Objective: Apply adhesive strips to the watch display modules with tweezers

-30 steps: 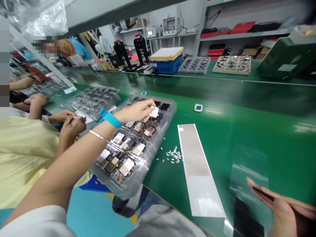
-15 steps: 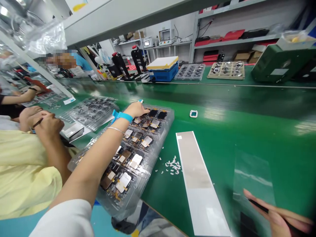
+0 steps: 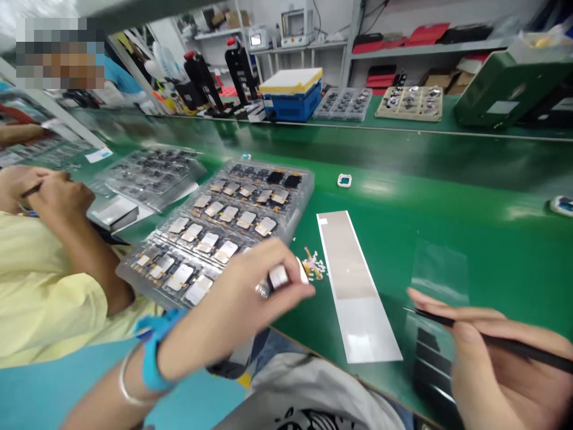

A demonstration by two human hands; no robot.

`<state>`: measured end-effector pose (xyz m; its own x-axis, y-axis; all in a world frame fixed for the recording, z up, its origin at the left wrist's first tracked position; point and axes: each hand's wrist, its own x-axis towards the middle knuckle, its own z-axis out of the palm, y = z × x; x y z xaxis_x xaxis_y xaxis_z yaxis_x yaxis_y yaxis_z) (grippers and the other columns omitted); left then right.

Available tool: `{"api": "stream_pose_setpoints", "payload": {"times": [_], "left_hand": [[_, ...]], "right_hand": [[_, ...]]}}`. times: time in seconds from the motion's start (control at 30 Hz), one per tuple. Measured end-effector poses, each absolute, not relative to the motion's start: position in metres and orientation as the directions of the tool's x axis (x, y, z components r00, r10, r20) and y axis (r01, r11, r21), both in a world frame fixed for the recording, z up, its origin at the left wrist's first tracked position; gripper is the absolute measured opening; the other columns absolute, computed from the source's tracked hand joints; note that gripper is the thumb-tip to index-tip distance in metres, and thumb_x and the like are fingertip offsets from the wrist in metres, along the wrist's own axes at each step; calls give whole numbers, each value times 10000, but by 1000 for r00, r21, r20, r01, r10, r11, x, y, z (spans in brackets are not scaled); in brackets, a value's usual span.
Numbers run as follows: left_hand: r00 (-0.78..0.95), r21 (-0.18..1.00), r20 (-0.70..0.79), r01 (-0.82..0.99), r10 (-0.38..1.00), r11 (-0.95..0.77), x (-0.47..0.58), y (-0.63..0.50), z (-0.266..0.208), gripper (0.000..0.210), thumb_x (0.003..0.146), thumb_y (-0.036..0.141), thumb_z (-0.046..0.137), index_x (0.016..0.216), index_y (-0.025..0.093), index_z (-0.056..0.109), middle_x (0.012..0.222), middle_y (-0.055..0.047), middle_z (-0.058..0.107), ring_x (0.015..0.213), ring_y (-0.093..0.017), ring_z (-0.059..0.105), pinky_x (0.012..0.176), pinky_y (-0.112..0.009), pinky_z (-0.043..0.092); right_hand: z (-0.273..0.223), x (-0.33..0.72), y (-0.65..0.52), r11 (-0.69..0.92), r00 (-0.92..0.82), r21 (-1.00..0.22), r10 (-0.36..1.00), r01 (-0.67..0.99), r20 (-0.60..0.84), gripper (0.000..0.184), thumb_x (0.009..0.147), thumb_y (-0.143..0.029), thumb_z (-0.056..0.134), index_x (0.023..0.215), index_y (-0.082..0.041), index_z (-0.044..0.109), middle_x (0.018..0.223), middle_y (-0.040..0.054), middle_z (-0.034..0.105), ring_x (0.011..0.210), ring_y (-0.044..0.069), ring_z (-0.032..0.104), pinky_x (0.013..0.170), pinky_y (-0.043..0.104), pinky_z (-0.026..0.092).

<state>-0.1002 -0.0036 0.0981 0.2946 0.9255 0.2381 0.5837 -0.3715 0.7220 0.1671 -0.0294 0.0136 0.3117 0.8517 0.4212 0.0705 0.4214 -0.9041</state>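
My left hand (image 3: 250,292), with a blue strap and a bangle at the wrist, is closed around a small display module (image 3: 278,276) with an orange flex cable. Fingers partly hide the module. Beneath and beyond that hand lies a stack of clear plastic trays (image 3: 307,194) holding rows of similar modules with pale backs. Held like a pen in my right hand (image 3: 505,352) are black tweezers (image 3: 496,341), tip pointing left. A clear film sheet (image 3: 441,269) and a strip with dark pieces (image 3: 432,361) lie by that hand.
Small white pieces (image 3: 319,269) are scattered beside a long white-and-beige strip (image 3: 353,269). A white-rimmed part (image 3: 344,180) lies farther back, another (image 3: 563,205) at right. A co-worker's hands (image 3: 62,197) are at left. Across the back stand a blue box (image 3: 293,101) and a green case (image 3: 501,89).
My left hand has come back from the far end of the trays toward me, now carrying a display module. My right hand with the tweezers has moved up and left. The view has tilted downward.
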Motion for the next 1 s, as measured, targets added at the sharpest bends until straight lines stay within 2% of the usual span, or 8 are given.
{"api": "stream_pose_setpoints", "payload": {"times": [0.1,0.23,0.37,0.5,0.63,0.83,0.93,1.0], "left_hand": [[207,917,147,337,967,-212,-71,-46,72,126,957,187,613,1014,264,531,914,16,629,754,-116,671,680,-223,524],[201,999,-11,42,979,3,-51,-53,31,132,1031,246,505,1139,293,444,970,13,576,727,-91,653,676,-215,545],[193,1000,-5,23,981,1,-49,-42,8,50,1056,291,462,1093,268,485,888,20,528,696,-87,528,639,-202,466],[228,999,-23,29,973,17,-51,-38,-1,92,1057,313,460,1073,252,526,819,23,528,697,-104,519,647,-221,443],[180,1000,-20,-2,983,20,-51,-35,-7,99,1041,309,491,1025,239,559,795,16,572,669,-115,553,624,-227,455],[110,1000,0,27,994,-3,-55,-32,-12,93,1008,286,551,964,223,602,793,1,626,690,-131,599,648,-232,484],[97,1000,-25,8,995,24,-58,-34,-14,102,999,300,568,946,219,599,759,6,632,624,-116,572,595,-221,454],[108,998,-48,-36,993,52,-59,-36,-14,116,1005,322,558,957,219,584,725,13,623,561,-99,525,547,-214,416]], "right_hand": [[29,149,-31,482,82,-872,869,82,488,154,952,-112,538,1010,-222,630,900,68,681,905,232,705,800,423,606],[36,127,-33,605,-192,-697,791,383,581,200,926,-69,551,1045,-183,664,897,35,618,777,119,613,606,239,509],[24,117,-28,676,-283,-438,683,593,673,161,892,-46,656,1027,-133,663,882,43,652,747,115,639,617,240,518],[11,117,-23,659,-344,-338,682,672,646,183,935,-94,643,1108,-149,667,955,69,701,745,135,674,602,261,540],[6,115,-21,659,-377,-344,700,669,607,234,952,-93,610,1174,-153,651,1006,83,724,785,159,706,625,278,570],[9,108,-14,696,-458,-324,685,641,566,141,965,-96,570,1074,-106,659,948,85,714,768,153,694,618,267,534],[14,108,2,619,-401,-520,782,589,478,114,950,-100,566,967,-146,669,902,45,693,766,127,669,616,232,488],[17,108,18,488,-366,-687,870,538,331,117,905,-84,598,872,-166,675,834,16,674,737,114,640,610,219,448]]}}
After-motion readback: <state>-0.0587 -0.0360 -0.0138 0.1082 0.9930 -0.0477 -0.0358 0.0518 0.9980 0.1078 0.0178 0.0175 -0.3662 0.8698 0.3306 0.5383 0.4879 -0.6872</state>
